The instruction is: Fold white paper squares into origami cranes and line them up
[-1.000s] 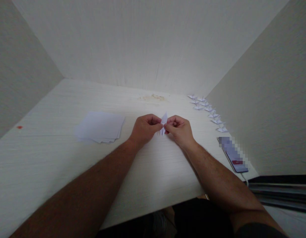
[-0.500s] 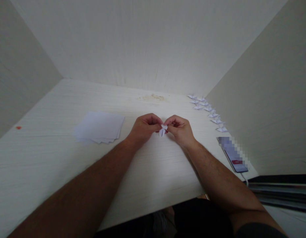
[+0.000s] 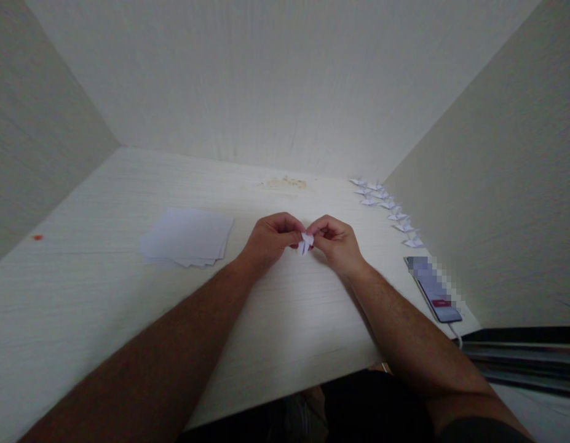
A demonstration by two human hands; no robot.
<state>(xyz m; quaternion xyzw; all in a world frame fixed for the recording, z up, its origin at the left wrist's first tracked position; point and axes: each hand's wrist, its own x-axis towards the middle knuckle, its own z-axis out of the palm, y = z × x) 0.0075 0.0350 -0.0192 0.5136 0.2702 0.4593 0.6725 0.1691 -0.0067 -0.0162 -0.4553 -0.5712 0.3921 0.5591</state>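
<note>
Two hands [image 3: 275, 237] [image 3: 336, 240], one phone [image 3: 431, 286], one paper stack [image 3: 187, 234], at least ten folded papers [image 3: 305, 244].

Dim, flat light overall; faint sheen on tabletop [image 3: 285, 326] nr ctr, soft shadow by left forearm [image 3: 174, 344]. Wide-angle stretch twd edges, corners darker. Folded paper [image 3: 305, 244] soft; phone screen [image 3: 430, 284] partly pixelated.

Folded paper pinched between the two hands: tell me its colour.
The folded paper is white, with a faint bluish tint; it shows in the head view.
</note>
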